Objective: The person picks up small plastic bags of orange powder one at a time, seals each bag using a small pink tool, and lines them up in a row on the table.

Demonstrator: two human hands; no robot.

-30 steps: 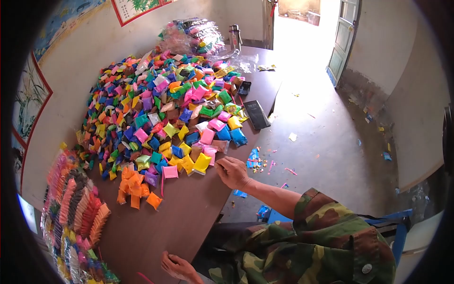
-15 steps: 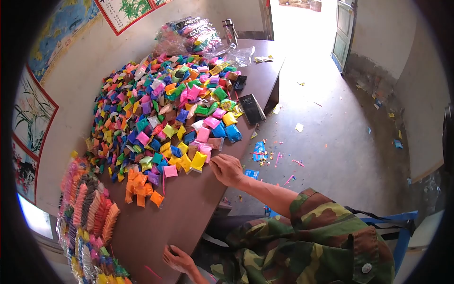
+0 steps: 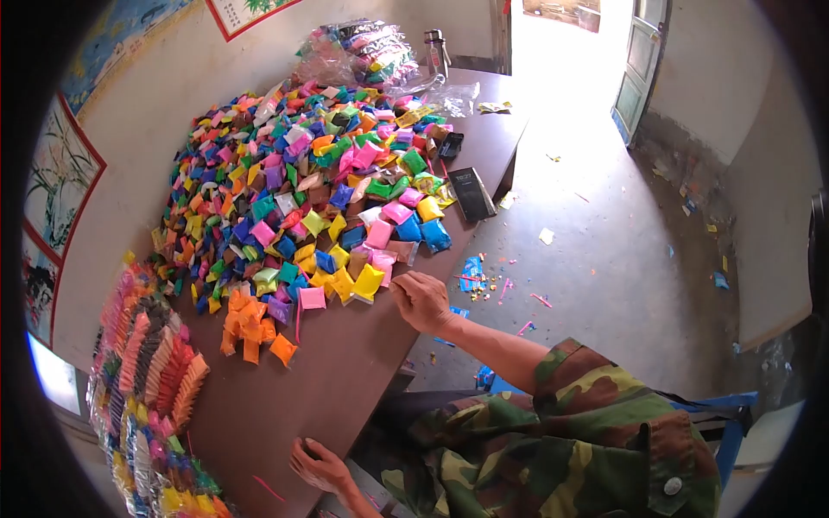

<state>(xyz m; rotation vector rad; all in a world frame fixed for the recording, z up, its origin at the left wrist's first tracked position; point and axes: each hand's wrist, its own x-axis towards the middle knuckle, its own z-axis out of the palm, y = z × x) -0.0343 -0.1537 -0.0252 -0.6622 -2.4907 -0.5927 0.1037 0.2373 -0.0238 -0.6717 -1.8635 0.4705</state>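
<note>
The right hand (image 3: 421, 302) is loosely curled at the table's (image 3: 302, 397) edge; whether it grips anything I cannot tell. The left hand (image 3: 320, 466) is open, fingers slightly bent, near a pink strip (image 3: 268, 489). Just beside the right hand lies a yellow packet (image 3: 368, 281), at the heap's (image 3: 285, 194) near edge. Orange packets (image 3: 249, 321) lie farther left; beyond, a phone (image 3: 471, 194) and a flask (image 3: 435, 53).

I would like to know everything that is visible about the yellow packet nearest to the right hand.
The yellow packet is bright and pillow-shaped, apparently soft inside plastic film, with a paler, clear-looking strip at its lower end. No tear is visible. It lies slanted at the edge of the packet heap, seemingly against another yellow packet at picture left. The right hand is close beside it, apparently not touching.
</note>
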